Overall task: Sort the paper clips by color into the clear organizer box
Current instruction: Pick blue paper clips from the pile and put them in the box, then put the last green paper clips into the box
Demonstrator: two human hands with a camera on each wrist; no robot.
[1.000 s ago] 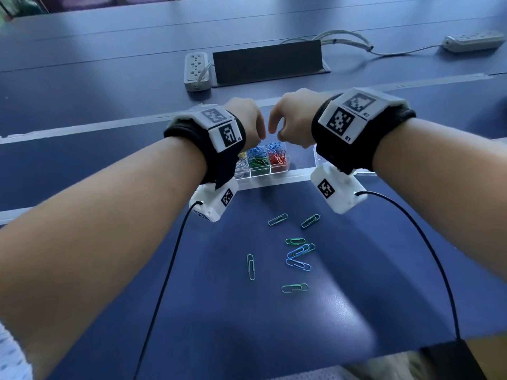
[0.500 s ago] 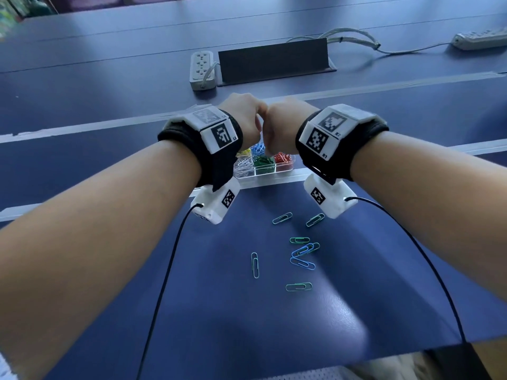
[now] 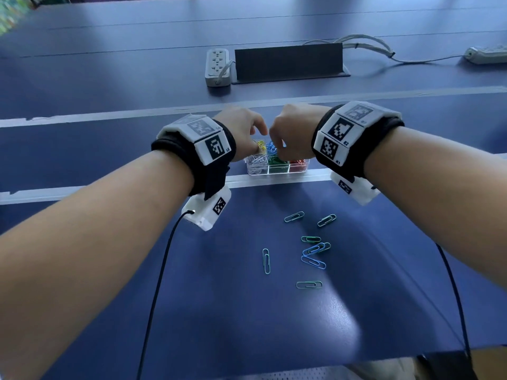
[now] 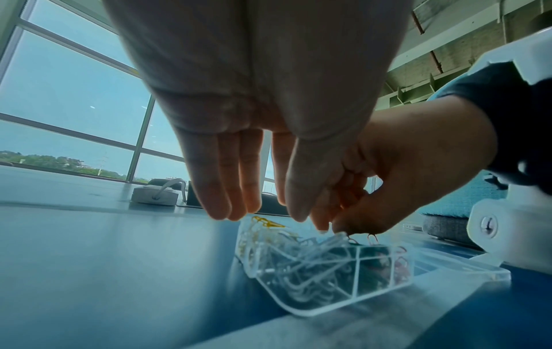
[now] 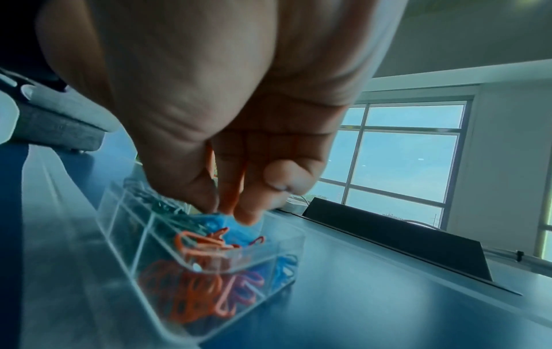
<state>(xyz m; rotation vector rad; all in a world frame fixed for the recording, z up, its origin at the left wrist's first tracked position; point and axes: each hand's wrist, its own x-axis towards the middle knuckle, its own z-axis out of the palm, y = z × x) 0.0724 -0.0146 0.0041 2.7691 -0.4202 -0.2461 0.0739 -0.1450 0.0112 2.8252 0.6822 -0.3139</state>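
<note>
Both hands hover over the clear plastic organizer box (image 3: 277,169): left hand (image 3: 241,130) relaxed, fingers straight; right hand (image 3: 295,127) fingertips bunched, its hold unclear.

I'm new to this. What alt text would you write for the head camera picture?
Two hands, the left hand and the right hand, meet over a clear organizer box of colour-sorted paper clips on a blue table. Green and blue loose clips lie nearer the viewer.

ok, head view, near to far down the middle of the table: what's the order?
Loose paper clips → clear organizer box → left hand and right hand above it → dark panel.
</note>
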